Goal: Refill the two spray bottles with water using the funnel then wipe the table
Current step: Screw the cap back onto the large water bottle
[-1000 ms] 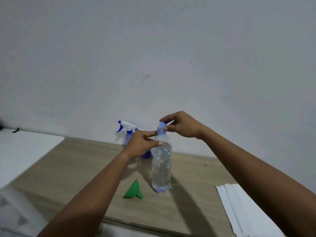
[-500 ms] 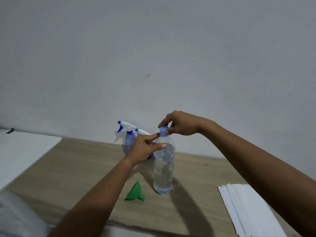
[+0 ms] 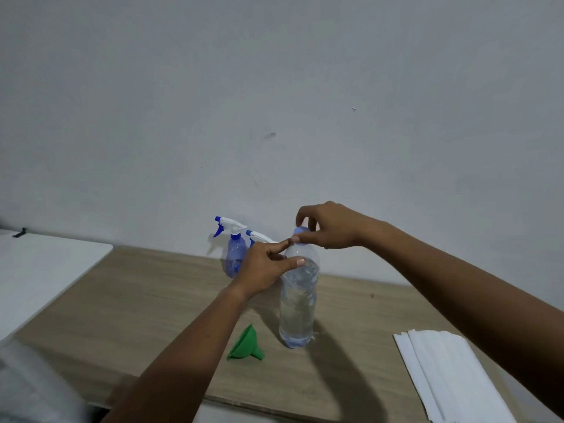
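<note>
Blue cap (image 3: 300, 232) pinched by R hand (image 3: 331, 226); L hand (image 3: 265, 269) steadies bottle (image 3: 297, 303).

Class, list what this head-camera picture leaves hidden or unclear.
- Second spray bottle: body hidden behind the left hand; only its white trigger top shows.
- Cap of the water bottle: covered by the right hand; whether loosened is unclear.
- White sheets: cut off by the bottom edge.

2 spray bottles (image 3: 235, 255), 1 funnel (image 3: 245, 346)
</note>
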Demonstrator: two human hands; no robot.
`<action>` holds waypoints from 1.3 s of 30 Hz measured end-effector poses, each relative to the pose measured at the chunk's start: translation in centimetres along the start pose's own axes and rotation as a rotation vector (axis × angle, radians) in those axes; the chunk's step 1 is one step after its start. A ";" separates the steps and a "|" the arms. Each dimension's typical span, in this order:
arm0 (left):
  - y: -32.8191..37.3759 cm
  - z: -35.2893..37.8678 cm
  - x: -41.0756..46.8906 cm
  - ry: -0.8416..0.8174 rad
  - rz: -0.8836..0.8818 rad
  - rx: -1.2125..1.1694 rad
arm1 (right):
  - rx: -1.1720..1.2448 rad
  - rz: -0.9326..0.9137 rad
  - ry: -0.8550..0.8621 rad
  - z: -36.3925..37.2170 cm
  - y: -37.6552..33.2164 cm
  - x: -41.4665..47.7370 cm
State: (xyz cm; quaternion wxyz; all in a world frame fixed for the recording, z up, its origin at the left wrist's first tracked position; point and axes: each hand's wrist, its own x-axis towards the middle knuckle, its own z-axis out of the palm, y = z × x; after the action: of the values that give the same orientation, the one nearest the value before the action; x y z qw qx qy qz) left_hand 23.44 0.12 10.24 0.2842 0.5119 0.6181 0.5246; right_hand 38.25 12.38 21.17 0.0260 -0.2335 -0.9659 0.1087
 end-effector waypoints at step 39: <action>-3.7 -1.3 -3.6 0.068 -0.209 -0.159 | 0.556 0.287 0.558 11.2 0.7 -3.6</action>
State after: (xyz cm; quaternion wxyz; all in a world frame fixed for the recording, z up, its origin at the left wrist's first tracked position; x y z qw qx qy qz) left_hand 22.20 -3.40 6.43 0.3560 0.4023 0.6337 0.5566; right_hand 40.66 9.14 10.14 0.3335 -0.3701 -0.8133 0.3006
